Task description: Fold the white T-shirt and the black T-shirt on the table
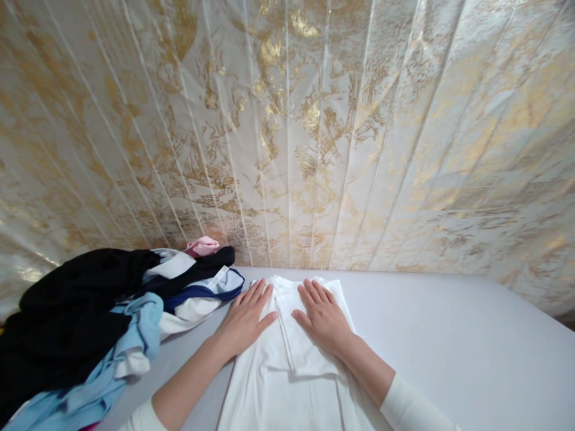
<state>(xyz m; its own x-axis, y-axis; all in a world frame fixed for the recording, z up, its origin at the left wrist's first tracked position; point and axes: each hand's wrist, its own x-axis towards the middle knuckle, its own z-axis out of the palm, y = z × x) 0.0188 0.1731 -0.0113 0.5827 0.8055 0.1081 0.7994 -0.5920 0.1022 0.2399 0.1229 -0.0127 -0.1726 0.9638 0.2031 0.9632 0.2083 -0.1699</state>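
A white garment lies on the table in front of me, with parts of it folded inward over its upper middle. My left hand rests flat on its upper left part, fingers stretched toward the far edge. Lying flat on the folded layer at the upper right is my right hand, its fingers also stretched out. Between the two thumbs runs a slanting fold edge. Neither hand grips the cloth. The near end of the garment runs out of view at the bottom.
A heap of loose clothes, with a black garment, a light blue one and a pink piece, lies on the left. The pale table surface extends right. A white and gold patterned curtain or covering rises behind the table.
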